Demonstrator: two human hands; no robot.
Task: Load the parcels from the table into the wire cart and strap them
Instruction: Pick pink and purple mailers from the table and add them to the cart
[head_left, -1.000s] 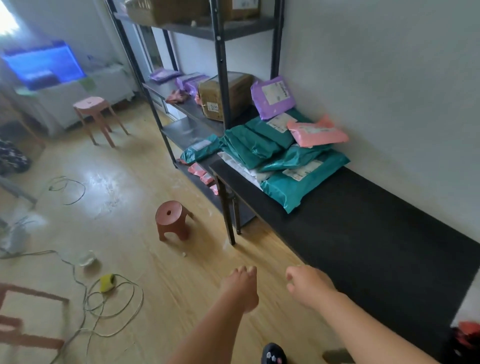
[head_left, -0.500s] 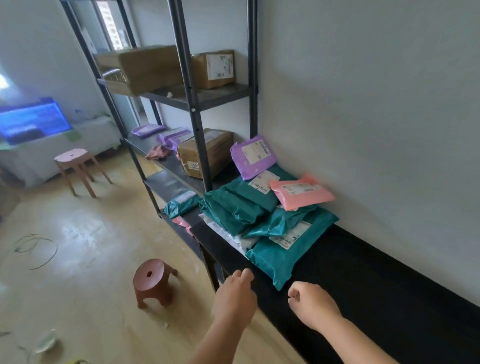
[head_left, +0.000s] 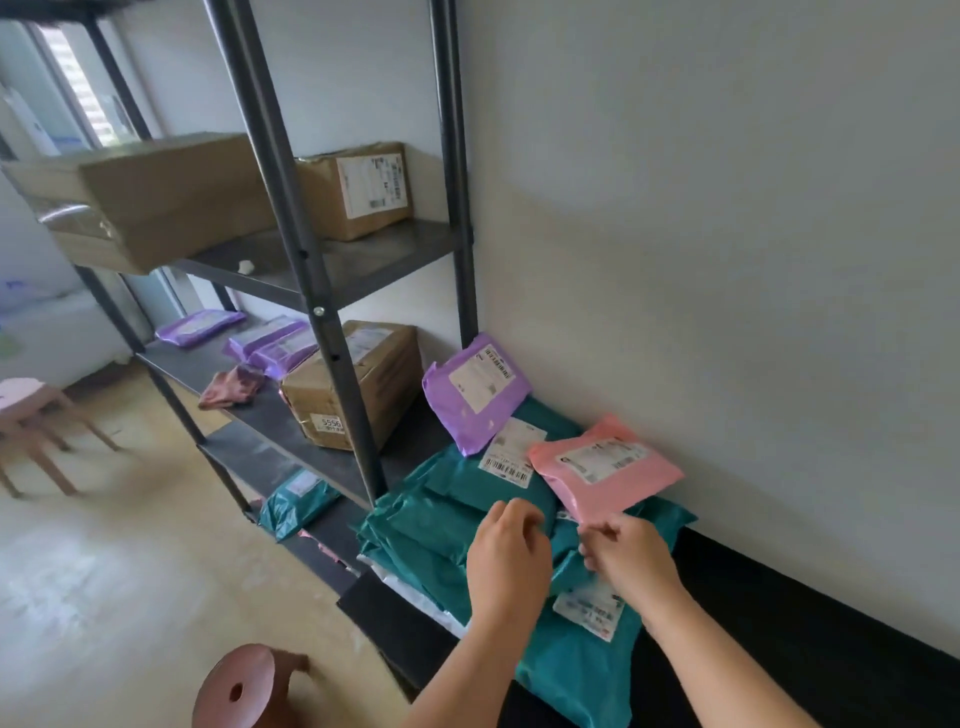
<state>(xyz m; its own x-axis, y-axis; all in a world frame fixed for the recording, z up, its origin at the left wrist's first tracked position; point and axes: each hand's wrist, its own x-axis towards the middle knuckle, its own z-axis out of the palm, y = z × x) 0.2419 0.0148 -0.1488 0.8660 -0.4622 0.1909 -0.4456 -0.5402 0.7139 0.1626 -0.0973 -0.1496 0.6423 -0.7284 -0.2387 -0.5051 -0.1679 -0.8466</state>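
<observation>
A pile of teal parcels lies on the black table against the wall. On top of the pile rest a pink parcel and a purple parcel, each with a white label. My left hand hovers over the teal parcels with its fingers loosely bent and holds nothing. My right hand is just below the pink parcel's near edge, fingers loosely curled; I cannot tell whether they touch it. No wire cart is in view.
A dark metal shelf rack stands left of the table, carrying cardboard boxes, purple parcels and one teal parcel. A brown plastic stool stands on the floor by the table's corner. A pink stool is at far left.
I have come closer to the table. Both hands moved forward from the table's front edge to above the parcel pile, the right one up to the pink parcel.
</observation>
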